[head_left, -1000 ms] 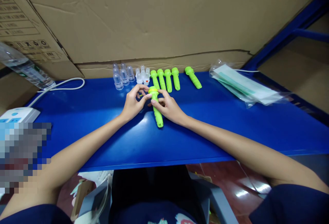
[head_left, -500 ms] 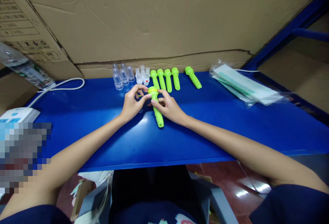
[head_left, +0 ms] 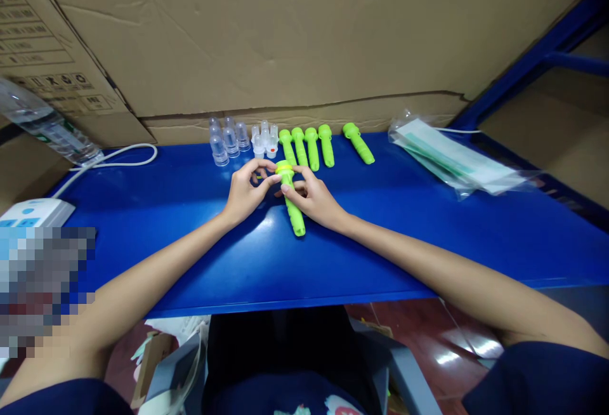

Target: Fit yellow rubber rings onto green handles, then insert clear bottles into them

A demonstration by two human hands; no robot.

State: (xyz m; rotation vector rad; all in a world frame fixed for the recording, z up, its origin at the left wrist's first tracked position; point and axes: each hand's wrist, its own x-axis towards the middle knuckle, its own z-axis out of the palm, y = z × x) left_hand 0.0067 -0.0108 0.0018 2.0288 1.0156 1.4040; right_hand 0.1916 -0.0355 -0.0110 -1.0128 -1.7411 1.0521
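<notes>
A lime-green toy flashlight with a yellow ring near its head is held between my two hands, its handle pointing toward me. My left hand pinches the head end from the left, thumb and index finger on it. From the right, my right hand grips the upper handle with its thumb on top. Behind them stand several green flashlights in a row, with one more lying apart to the right. Clear plastic domed caps and small clear parts with white bases stand to their left.
A blue table spreads under everything, with cardboard behind it. At the right lies a plastic bag of white and green sheets. At the left are a water bottle, a white cable and a power strip.
Almost nothing differs. Both hands keep hold of the flashlight in the same spot, and the whole view has shifted by a few pixels.
</notes>
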